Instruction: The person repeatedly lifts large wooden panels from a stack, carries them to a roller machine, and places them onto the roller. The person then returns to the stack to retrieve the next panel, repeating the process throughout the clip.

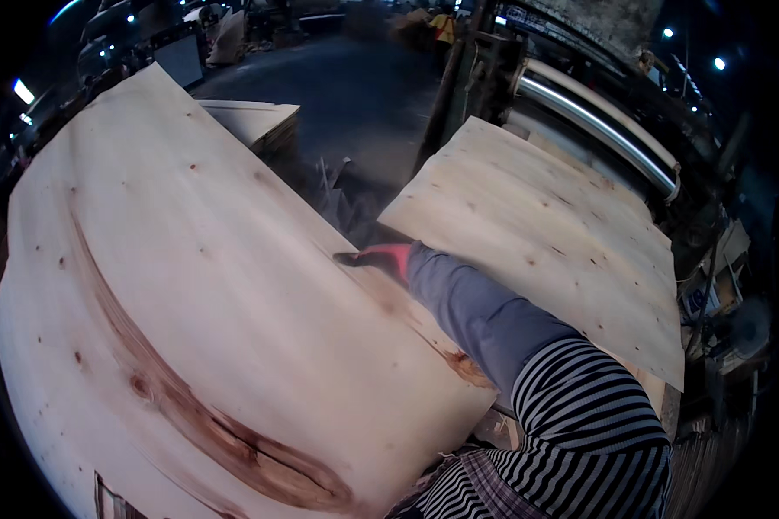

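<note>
Veneer sheet [199,285] gripped at its edge by gloved right hand [383,258].

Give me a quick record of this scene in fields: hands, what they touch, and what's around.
right hand: red-gloved right hand at the right edge of the large veneer sheet, grip hidden
left hand: not in view
sleeve: grey oversleeve over a striped top
large sheet: pale wood with a dark reddish grain streak
second sheet: smaller veneer sheet to the right
behind: metal roller, stack of sheets, dark floor
</note>
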The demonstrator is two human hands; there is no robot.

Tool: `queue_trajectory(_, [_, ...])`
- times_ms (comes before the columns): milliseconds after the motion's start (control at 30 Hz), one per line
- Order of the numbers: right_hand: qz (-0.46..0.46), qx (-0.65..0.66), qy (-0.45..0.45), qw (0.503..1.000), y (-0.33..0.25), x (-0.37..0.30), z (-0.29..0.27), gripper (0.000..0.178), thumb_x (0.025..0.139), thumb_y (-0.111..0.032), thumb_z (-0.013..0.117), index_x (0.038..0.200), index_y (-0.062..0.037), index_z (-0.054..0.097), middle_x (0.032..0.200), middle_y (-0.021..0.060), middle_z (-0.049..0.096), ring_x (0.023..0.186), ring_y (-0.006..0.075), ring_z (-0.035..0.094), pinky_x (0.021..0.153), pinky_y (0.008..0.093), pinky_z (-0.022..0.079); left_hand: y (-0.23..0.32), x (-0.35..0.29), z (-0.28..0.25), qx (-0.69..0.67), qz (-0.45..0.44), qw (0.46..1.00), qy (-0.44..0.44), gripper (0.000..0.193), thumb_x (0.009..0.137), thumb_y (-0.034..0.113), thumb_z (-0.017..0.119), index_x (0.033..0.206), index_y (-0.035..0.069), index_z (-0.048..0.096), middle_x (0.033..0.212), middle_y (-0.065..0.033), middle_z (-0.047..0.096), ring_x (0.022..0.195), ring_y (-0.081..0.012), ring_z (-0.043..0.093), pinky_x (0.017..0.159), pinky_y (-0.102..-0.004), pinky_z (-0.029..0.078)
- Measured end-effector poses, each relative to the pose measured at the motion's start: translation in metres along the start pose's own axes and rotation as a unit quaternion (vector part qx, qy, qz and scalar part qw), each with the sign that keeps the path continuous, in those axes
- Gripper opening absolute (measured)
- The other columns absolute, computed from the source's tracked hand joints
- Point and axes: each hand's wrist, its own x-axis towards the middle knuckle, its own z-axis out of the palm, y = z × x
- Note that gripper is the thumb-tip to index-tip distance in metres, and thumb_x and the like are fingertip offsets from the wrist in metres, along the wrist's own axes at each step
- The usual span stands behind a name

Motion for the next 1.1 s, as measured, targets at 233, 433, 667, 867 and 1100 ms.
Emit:
queue_trajectory(233, [0.017, 0.028, 0.001, 0.999, -0.008, -0.021, -0.002, 0.088, 0.053, -0.057, 0.069, 0.114, 0.0025, 0.045, 0.112, 0.0179, 0.047, 0.104, 0.0263, 0.045, 0.082, 0.0339, 0.038, 0.021, 0.017, -0.009, 0.014, 0.024, 1.000, -0.013, 0.051, 0.079, 0.039, 0.050, 0.118, 0.006, 0.043, 0.108, -0.0159, 0.052, 0.099, -0.0225, 0.051, 0.086, -0.0290, 0.039])
queue_trajectory(433, [0.001, 0.021, 0.107, 0.994, -0.010, -0.058, -0.008, 0.071, 0.060, -0.052, 0.066, 0.100, 0.0051, 0.054, 0.097, 0.0123, 0.055, 0.090, 0.0203, 0.052, 0.074, 0.0311, 0.039, 0.035, 0.003, 0.002, 0.032, 0.039, 0.999, -0.009, 0.051, 0.080, 0.039, 0.049, 0.117, 0.004, 0.043, 0.107, -0.0159, 0.053, 0.099, -0.0230, 0.051, 0.086, -0.0300, 0.040])
queue_trajectory(667, [-0.060, 0.136, 0.158, 0.976, 0.005, -0.115, -0.049, 0.047, 0.069, -0.040, 0.065, 0.093, -0.0004, 0.057, 0.086, 0.0057, 0.057, 0.079, 0.0124, 0.052, 0.064, 0.0263, 0.039, 0.059, -0.012, 0.007, 0.054, 0.052, 0.997, -0.005, 0.052, 0.080, 0.040, 0.048, 0.116, 0.003, 0.044, 0.107, -0.0158, 0.053, 0.098, -0.0235, 0.052, 0.085, -0.0311, 0.040])
queue_trajectory(867, [-0.137, 0.248, 0.292, 0.913, 0.033, -0.240, -0.080, 0.032, 0.077, -0.031, 0.059, 0.091, -0.0022, 0.057, 0.080, 0.0012, 0.057, 0.073, 0.0078, 0.050, 0.062, 0.0232, 0.038, 0.101, -0.044, 0.023, 0.084, 0.076, 0.993, -0.022, 0.052, 0.081, 0.040, 0.047, 0.116, 0.002, 0.044, 0.106, -0.0158, 0.054, 0.097, -0.0239, 0.052, 0.085, -0.0320, 0.041])
queue_trajectory(1100, [-0.181, 0.258, 0.439, 0.841, 0.086, -0.446, -0.078, 0.034, 0.079, -0.033, 0.055, 0.096, -0.0035, 0.055, 0.080, -0.0008, 0.054, 0.069, 0.0077, 0.048, 0.060, 0.0226, 0.039, 0.149, -0.107, 0.041, 0.114, 0.108, 0.984, -0.085, 0.053, 0.082, 0.041, 0.046, 0.115, 0.000, 0.045, 0.105, -0.0157, 0.054, 0.097, -0.0244, 0.053, 0.085, -0.0332, 0.041])
